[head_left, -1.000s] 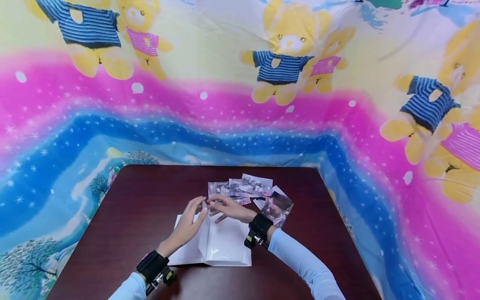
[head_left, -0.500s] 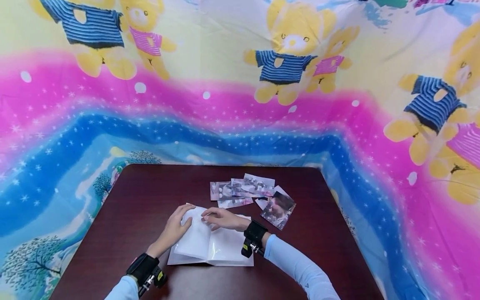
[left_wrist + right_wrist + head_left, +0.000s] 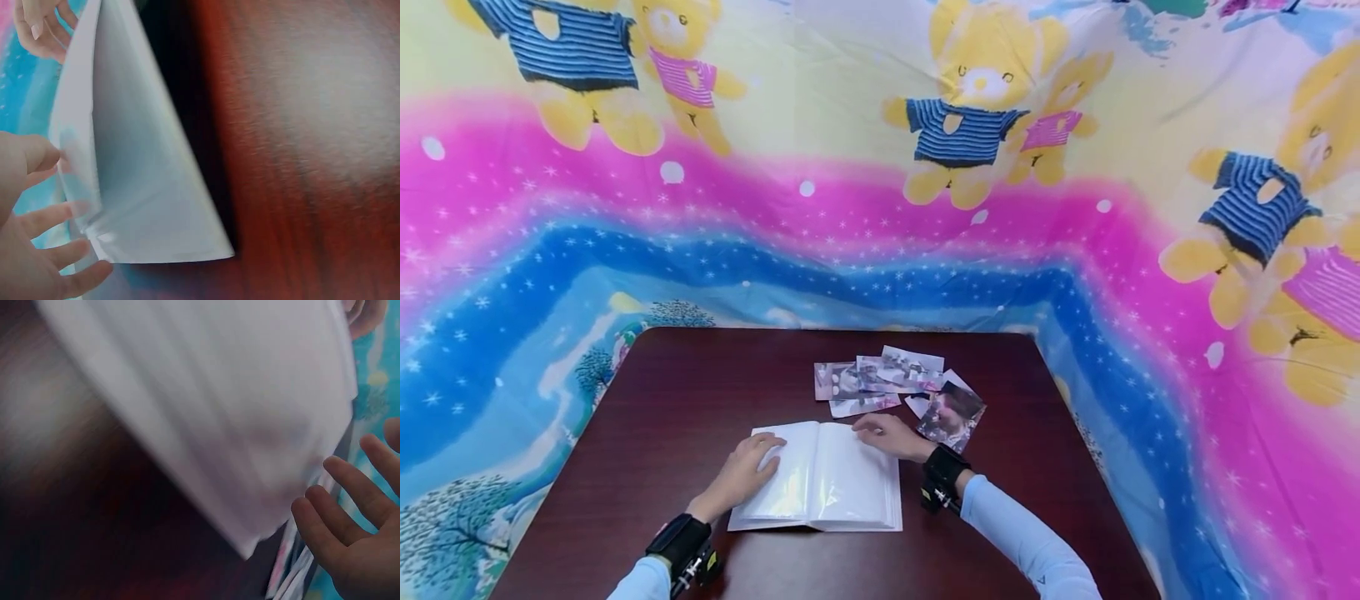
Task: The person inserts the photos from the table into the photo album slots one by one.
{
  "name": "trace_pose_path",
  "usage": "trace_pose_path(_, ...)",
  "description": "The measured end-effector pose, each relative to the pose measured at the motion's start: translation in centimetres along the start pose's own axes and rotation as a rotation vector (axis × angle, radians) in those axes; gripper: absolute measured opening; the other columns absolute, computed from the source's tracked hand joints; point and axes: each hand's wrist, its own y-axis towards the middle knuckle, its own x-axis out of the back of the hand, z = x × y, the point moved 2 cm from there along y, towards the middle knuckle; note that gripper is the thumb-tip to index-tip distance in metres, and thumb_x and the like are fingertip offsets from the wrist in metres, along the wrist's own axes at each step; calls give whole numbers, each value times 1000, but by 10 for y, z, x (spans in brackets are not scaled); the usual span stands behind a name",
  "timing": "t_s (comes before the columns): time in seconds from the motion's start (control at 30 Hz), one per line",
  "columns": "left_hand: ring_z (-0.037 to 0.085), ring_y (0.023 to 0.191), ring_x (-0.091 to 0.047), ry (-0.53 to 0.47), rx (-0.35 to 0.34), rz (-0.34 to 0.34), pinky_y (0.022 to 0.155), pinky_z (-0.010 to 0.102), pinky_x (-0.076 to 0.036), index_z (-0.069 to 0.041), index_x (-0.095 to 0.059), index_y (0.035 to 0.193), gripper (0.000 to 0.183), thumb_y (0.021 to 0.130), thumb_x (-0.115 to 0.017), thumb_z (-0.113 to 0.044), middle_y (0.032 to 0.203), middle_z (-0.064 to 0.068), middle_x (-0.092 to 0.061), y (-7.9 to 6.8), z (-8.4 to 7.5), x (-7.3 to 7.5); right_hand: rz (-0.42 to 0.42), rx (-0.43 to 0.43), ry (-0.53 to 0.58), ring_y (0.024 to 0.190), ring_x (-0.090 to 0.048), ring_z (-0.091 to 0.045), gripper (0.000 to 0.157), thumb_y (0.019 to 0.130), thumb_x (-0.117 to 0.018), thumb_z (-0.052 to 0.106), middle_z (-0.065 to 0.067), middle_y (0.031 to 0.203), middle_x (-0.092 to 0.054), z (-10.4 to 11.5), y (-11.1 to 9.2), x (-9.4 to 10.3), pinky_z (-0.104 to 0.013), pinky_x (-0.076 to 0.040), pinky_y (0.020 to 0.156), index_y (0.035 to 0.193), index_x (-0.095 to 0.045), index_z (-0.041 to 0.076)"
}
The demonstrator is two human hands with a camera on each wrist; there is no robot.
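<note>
A photo album (image 3: 853, 479) with white pages and shiny clear sleeves lies spread flat on the table. My left hand (image 3: 741, 471) is at the outer edge of its left page, fingers spread and relaxed over the page. In the left wrist view, those fingers (image 3: 65, 253) lie along the album's edge. My right hand (image 3: 891, 437) is over the top right corner of the right page. Its fingers (image 3: 340, 481), seen in the right wrist view, are loosely extended beside the page corner and hold nothing.
Several loose photos (image 3: 846, 381) lie overlapping behind the album on the dark wooden table (image 3: 700, 383). One photo (image 3: 951, 417) sits nearest the right hand. A cloth (image 3: 820, 217) printed with bears hangs around the table.
A page has turned over to the left and now lies flat. My left hand has moved left and down with it; my right hand has shifted right to the right page's top corner.
</note>
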Motion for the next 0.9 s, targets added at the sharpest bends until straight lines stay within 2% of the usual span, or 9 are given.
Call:
trace_pose_path(0.17, 47, 118, -52, 139, -52, -14, 84, 67, -44, -4, -67, 118, 28, 90, -67, -7, 123, 24, -59, -4, -3, -5, -47, -33, -34, 112, -62, -28, 24, 101, -56, 12, -15, 115, -69, -16, -12, 3, -37, -49, 97, 117, -65, -4)
trace_pose_path(0.3, 46, 117, -52, 220, -138, -59, 89, 65, -43, -2, -68, 115, 28, 86, -68, -2, 123, 26, -58, -5, -4, -10, -81, -62, 28, 113, -61, -28, 25, 101, -56, 12, -14, 116, -68, -24, -20, 5, -36, -49, 96, 118, -66, -3)
trace_pose_path(0.4, 45, 113, -55, 189, -236, -109, 91, 62, -44, 0, -69, 110, 29, 82, -66, 8, 119, 26, -60, -5, -9, -14, -185, -90, 49, 107, -62, -29, 21, 99, -58, 7, -15, 112, -68, -29, -29, 10, -35, -50, 92, 114, -67, -4)
trace_pose_path(0.5, 43, 109, -59, 132, -319, -153, 90, 59, -46, 0, -69, 106, 31, 78, -65, 13, 115, 24, -63, -5, -17, -19, -367, -161, 15, 100, -63, -28, 14, 93, -62, 0, -15, 105, -69, -37, -41, 22, -34, -50, 87, 105, -69, -4)
trace_pose_path(0.57, 42, 107, -60, 101, -351, -173, 89, 57, -47, -1, -70, 105, 30, 78, -66, 13, 113, 23, -64, -4, -23, -22, -511, -250, -20, 94, -64, -27, 12, 88, -65, -4, -14, 100, -70, -42, -50, 31, -34, -50, 83, 98, -71, -3)
trace_pose_path(0.63, 41, 106, -61, 73, -370, -189, 89, 55, -47, -2, -70, 103, 29, 77, -68, 11, 113, 22, -65, -3, -29, -24, -640, -382, -52, 89, -64, -25, 13, 83, -66, -4, -13, 98, -71, -49, -60, 40, -35, -49, 80, 94, -72, -1)
trace_pose_path(0.7, 38, 106, -61, 47, -379, -199, 88, 53, -47, -4, -70, 102, 29, 78, -70, 11, 113, 20, -65, -2, -35, -27, -726, -524, -63, 86, -65, -26, 15, 81, -66, -1, -13, 98, -71, -55, -72, 46, -37, -49, 78, 94, -73, 0)
trace_pose_path(0.8, 35, 105, -61, 19, -389, -208, 88, 51, -48, -5, -71, 101, 29, 77, -71, 11, 111, 17, -65, 1, -43, -30, -764, -704, -118, 90, -64, -29, 21, 82, -66, 6, -13, 100, -72, -62, -91, 52, -42, -47, 82, 101, -73, 2)
trace_pose_path(0.9, 32, 105, -61, 12, -389, -209, 89, 49, -48, -6, -71, 100, 28, 78, -72, 10, 110, 14, -66, 2, -47, -34, -762, -789, -158, 90, -63, -32, 24, 83, -68, 10, -15, 93, -70, -66, -107, 54, -46, -47, 83, 104, -71, -2)
